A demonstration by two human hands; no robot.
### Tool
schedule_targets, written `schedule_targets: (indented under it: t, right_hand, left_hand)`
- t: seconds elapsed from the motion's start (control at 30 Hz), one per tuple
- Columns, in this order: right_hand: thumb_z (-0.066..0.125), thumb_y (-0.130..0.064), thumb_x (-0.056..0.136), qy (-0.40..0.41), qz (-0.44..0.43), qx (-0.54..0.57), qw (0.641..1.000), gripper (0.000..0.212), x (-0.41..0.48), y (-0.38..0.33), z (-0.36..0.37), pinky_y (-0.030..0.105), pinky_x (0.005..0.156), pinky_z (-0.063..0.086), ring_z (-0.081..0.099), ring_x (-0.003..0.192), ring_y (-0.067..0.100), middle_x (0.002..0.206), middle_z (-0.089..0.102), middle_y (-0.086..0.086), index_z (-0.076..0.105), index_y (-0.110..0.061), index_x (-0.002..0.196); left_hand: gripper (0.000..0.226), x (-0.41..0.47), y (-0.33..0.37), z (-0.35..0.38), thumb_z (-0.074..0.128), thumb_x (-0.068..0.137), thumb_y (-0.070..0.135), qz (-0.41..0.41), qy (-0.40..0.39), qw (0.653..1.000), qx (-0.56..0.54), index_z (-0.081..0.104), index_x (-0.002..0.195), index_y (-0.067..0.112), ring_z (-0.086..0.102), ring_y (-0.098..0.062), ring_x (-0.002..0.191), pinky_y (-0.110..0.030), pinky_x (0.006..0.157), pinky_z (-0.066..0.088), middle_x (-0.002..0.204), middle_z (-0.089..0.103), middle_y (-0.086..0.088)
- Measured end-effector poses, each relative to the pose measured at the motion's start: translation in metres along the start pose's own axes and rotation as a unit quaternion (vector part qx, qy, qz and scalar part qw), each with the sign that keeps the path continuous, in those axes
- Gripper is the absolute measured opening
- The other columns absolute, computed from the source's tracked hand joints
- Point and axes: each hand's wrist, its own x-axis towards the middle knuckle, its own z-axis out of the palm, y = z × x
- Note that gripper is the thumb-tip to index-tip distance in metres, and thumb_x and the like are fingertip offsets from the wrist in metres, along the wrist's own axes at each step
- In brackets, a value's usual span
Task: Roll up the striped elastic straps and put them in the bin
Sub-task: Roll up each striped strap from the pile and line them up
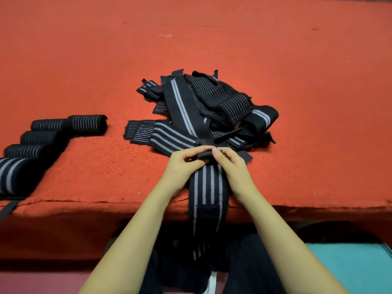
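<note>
A black strap with grey stripes lies across the front edge of the red surface and hangs down toward my lap. Its far end is folded into a small tight roll. My left hand pinches the left side of that roll, and my right hand pinches the right side, thumbs on top. Just beyond my hands sits a loose pile of unrolled striped straps. At the left, several rolled straps lie in a staggered row. No bin is in view.
The red felt-covered surface stretches far back and to both sides. Its front edge runs below my wrists. A teal object shows at the lower right beside my dark trousers.
</note>
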Motion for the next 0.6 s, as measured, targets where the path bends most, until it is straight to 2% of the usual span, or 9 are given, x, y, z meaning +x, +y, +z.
schedule_targets:
  t: [0.1, 0.17, 0.23, 0.27, 0.37, 0.47, 0.53, 0.6]
  right_hand:
    - [0.064, -0.020, 0.090, -0.025, 0.011, 0.034, 0.999, 0.021, -0.0018, 0.0017, -0.0035, 0.023, 0.087, 0.047, 0.062, 0.103, 0.014, 0.108, 0.067, 0.012, 0.065, -0.010, 0.108]
    - [0.066, -0.013, 0.087, -0.041, 0.015, 0.055, 0.998, 0.027, -0.0045, 0.0006, -0.0053, 0.021, 0.085, 0.048, 0.062, 0.101, 0.012, 0.106, 0.066, 0.008, 0.061, -0.008, 0.114]
    - [0.070, -0.013, 0.083, -0.050, 0.009, 0.068, 0.996, 0.037, -0.0057, -0.0004, -0.0064, 0.024, 0.090, 0.049, 0.062, 0.106, 0.015, 0.112, 0.065, 0.009, 0.059, -0.009, 0.117]
    - [0.070, -0.012, 0.081, -0.050, 0.005, 0.073, 0.996, 0.039, -0.0061, -0.0004, -0.0065, 0.026, 0.093, 0.049, 0.062, 0.109, 0.016, 0.116, 0.065, 0.010, 0.058, -0.010, 0.119]
    - [0.066, -0.004, 0.085, -0.044, -0.007, 0.083, 0.996, 0.042, -0.0058, 0.0004, -0.0080, 0.029, 0.094, 0.050, 0.062, 0.112, 0.018, 0.119, 0.064, 0.009, 0.052, -0.016, 0.123]
    - [0.056, 0.009, 0.088, -0.044, -0.016, 0.106, 0.993, 0.049, -0.0045, 0.0023, -0.0072, 0.029, 0.091, 0.049, 0.062, 0.113, 0.018, 0.119, 0.065, 0.007, 0.044, -0.018, 0.127]
    - [0.060, 0.007, 0.087, -0.040, -0.020, 0.118, 0.992, 0.055, -0.0028, 0.0036, -0.0068, 0.031, 0.094, 0.049, 0.060, 0.117, 0.020, 0.122, 0.064, 0.009, 0.040, -0.019, 0.131]
    - [0.065, 0.000, 0.083, -0.036, -0.011, 0.115, 0.993, 0.061, -0.0022, 0.0029, -0.0053, 0.031, 0.096, 0.050, 0.060, 0.117, 0.021, 0.122, 0.065, 0.010, 0.038, -0.017, 0.135]
  left_hand:
    - [0.037, -0.0008, 0.0005, -0.0004, 0.058, 0.079, -0.009, 0.008, 0.015, 1.000, -0.006, 0.074, 0.099, 0.018, 0.066, -0.013, 0.104, -0.027, 0.096, 0.048, 0.103, 0.074, 0.000]
    - [0.037, -0.0002, 0.0021, -0.0010, 0.049, 0.074, -0.003, 0.004, -0.001, 1.000, -0.024, 0.073, 0.097, 0.013, 0.066, -0.011, 0.100, -0.023, 0.093, 0.048, 0.103, 0.073, -0.004]
    - [0.043, 0.0002, 0.0038, -0.0012, 0.039, 0.075, -0.002, -0.020, -0.028, 0.996, -0.078, 0.068, 0.106, 0.005, 0.066, -0.006, 0.092, -0.018, 0.086, 0.048, 0.105, 0.070, -0.010]
    - [0.044, 0.0008, 0.0032, -0.0023, 0.039, 0.076, 0.002, -0.036, -0.036, 0.993, -0.109, 0.064, 0.113, 0.006, 0.066, -0.009, 0.096, -0.021, 0.088, 0.049, 0.108, 0.069, -0.010]
    - [0.041, 0.0024, -0.0009, -0.0031, 0.051, 0.084, 0.022, -0.070, -0.042, 0.985, -0.151, 0.057, 0.123, 0.011, 0.059, -0.022, 0.117, -0.031, 0.101, 0.046, 0.122, 0.065, -0.010]
    - [0.046, 0.0045, -0.0032, -0.0026, 0.070, 0.078, 0.036, -0.099, -0.005, 0.995, -0.033, 0.061, 0.121, 0.020, 0.055, -0.017, 0.123, -0.034, 0.109, 0.041, 0.121, 0.066, -0.001]
    - [0.040, 0.0046, -0.0031, -0.0044, 0.075, 0.081, 0.027, -0.108, -0.012, 0.994, -0.022, 0.063, 0.118, 0.017, 0.060, -0.018, 0.117, -0.038, 0.107, 0.044, 0.115, 0.069, -0.002]
    - [0.034, 0.0029, -0.0020, -0.0060, 0.074, 0.083, 0.018, -0.104, -0.008, 0.994, -0.043, 0.063, 0.115, 0.013, 0.065, -0.018, 0.110, -0.037, 0.100, 0.049, 0.111, 0.071, -0.006]
